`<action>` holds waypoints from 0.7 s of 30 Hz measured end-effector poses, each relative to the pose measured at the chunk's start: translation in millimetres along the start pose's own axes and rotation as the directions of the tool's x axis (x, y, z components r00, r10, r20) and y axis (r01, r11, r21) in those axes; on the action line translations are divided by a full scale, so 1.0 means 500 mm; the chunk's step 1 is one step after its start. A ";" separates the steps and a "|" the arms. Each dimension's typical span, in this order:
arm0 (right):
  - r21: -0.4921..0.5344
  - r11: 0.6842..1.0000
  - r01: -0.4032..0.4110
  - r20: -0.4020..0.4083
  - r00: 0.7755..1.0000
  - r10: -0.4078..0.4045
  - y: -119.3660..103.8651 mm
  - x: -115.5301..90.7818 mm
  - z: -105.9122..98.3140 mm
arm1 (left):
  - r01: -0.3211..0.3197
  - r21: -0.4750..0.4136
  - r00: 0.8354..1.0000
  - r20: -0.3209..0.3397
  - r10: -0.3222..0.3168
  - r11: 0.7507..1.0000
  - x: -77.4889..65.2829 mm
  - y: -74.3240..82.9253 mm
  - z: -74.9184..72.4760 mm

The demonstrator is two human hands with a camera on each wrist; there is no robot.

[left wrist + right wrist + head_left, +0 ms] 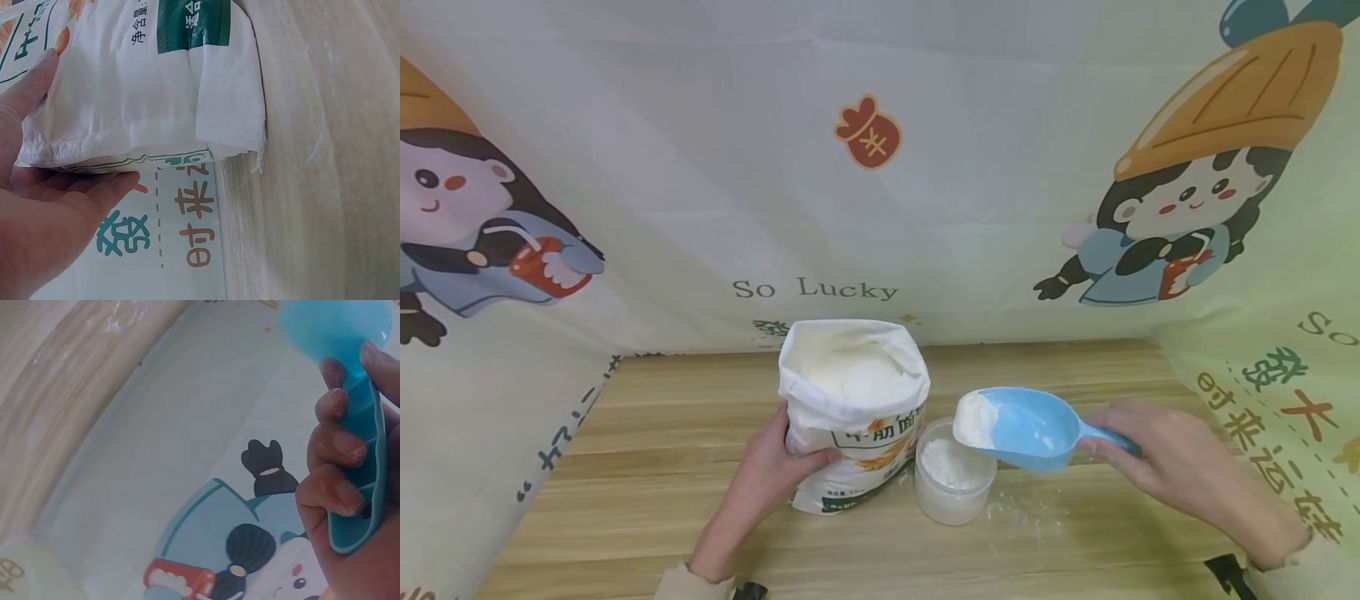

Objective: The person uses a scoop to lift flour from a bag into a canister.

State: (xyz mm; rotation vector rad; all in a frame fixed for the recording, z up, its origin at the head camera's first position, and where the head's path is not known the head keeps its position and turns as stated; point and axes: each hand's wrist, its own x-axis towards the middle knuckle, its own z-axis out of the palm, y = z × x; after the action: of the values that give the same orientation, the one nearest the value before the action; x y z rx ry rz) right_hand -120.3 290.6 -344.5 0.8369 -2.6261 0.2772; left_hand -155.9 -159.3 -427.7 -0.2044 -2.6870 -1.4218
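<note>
**Flour scoop held over the jar, sack steadied alongside**

While the left hand (767, 475) grips the side of the open flour sack (852, 408), thumb across its front and fingers round its flank, the right hand (1165, 458) has its fingers curled tight around the handle of a blue scoop (1026, 429). The scoop sits at about three o'clock from the sack, its lip tilted over a small clear jar (953, 483) that stands just beside the sack on the wooden table (625, 517).

The scoop is pale blue plastic, stiff and probably light, with a heap of white flour at its front edge. It looks best held by the handle, as now; the right-wrist view shows flour dusted on the fingertips (340, 447), so the plastic may be a little slick.

The sack is white woven plastic with green and orange print, its top rolled down and full nearly to the rim. It looks soft-walled and heavy, likely to slump unless braced at the side. The jar is partly filled, and spilled flour (1026, 517) dusts the table at the jar's four o'clock.
</note>
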 end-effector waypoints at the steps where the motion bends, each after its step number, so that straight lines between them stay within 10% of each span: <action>1: -0.012 1.000 0.001 0.018 1.000 0.000 0.001 0.001 -0.002 | 0.001 -0.001 1.000 0.001 -0.001 1.000 0.000 0.000 0.000; 21: -0.166 0.973 0.162 0.086 0.985 -0.150 -0.030 0.056 -0.046 | 0.002 -0.010 1.000 0.000 -0.002 1.000 0.000 0.000 0.000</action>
State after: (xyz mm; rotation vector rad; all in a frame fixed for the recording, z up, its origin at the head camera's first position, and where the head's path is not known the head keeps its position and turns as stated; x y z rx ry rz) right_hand -125.9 270.6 -311.0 1.0029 -2.5857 -0.0239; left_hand -155.7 -159.3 -427.6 -0.2031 -2.6818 -1.4358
